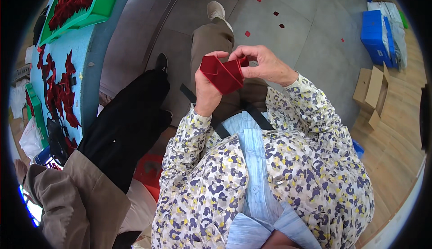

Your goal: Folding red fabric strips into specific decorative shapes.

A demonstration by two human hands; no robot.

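Observation:
A dark red, velvety folded piece of ribbon is held over my lap. My left hand grips it from the left and below, with the fingers partly hidden behind the fabric. At its upper right end, my right hand pinches a folded edge between thumb and fingers. Layers overlap across the front of the piece and taper toward the lower edge. What lies inside the folds is hidden.
At left a light blue table bears red ribbon bows and a green tray of red pieces. A person in black trousers sits close on my left. Red scraps dot the floor; a blue crate and cardboard box stand right.

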